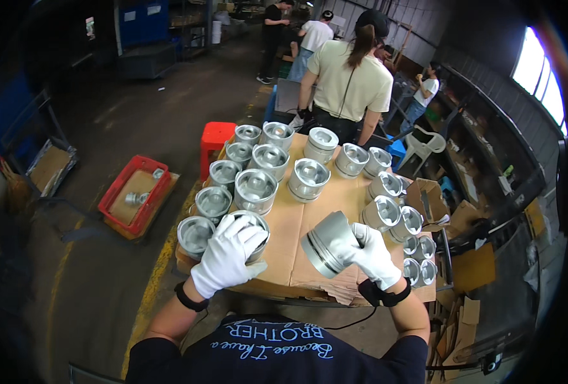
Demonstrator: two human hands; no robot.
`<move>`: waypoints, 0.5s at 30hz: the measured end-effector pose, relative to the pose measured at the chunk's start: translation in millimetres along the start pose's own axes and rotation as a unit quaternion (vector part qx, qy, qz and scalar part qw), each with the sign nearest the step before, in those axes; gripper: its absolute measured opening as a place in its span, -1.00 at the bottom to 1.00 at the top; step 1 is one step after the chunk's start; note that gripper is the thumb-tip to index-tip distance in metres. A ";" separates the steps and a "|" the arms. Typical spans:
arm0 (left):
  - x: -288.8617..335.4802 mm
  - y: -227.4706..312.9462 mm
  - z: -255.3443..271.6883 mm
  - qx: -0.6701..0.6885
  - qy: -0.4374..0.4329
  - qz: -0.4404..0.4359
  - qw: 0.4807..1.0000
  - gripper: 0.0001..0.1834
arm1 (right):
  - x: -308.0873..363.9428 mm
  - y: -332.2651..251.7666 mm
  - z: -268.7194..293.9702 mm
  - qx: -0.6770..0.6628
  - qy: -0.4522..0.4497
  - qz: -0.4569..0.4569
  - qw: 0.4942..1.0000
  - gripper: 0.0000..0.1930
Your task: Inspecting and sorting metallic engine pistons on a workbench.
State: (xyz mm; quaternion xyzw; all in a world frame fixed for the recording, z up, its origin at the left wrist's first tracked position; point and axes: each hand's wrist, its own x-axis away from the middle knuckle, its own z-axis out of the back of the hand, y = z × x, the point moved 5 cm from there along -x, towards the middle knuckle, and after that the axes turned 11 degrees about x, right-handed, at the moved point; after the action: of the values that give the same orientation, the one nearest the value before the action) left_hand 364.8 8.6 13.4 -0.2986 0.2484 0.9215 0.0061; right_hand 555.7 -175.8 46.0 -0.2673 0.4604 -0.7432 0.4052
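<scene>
My right hand [378, 257], in a white glove, grips a silvery metal piston [326, 246] tilted on its side above the cardboard-covered table, its ring grooves towards the lower left. My gloved left hand [226, 255] is on the left, its fingers curled over the top of another piston [256, 217] standing on the cardboard. The glove hides most of that piston. Close by on the left stands a further piston [196, 235], hollow side up. Several more, such as a large piston [256, 189], stand in rows beyond my left hand.
Cardboard [284, 246] covers the table; more pistons [381, 212] line its right side. A red stool [215, 137] stands past the far left corner. On the floor at left is a red crate [112, 192] with metal parts. A person [351, 80] stands at the far edge.
</scene>
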 end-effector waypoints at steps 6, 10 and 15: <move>-0.4 -9.4 -2.4 -0.004 0.003 -0.007 1.000 -0.39 | -4.9 -5.6 1.6 -0.157 0.166 0.060 0.972 -0.67; -3.4 -8.7 1.7 0.017 -0.019 -0.022 0.999 -0.39 | 2.0 -25.2 -7.2 -0.168 0.205 0.086 0.961 -0.66; -2.9 7.0 24.5 0.191 0.044 -0.074 0.978 -0.38 | 1.3 -19.6 -6.9 -0.215 0.204 0.180 0.938 -0.64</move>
State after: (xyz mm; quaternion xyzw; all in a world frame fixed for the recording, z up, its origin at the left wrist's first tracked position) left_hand 352.7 14.2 35.3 -0.3501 0.3966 0.8400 0.1205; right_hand 542.8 -168.8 60.8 -0.1035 0.7226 -0.5796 0.3622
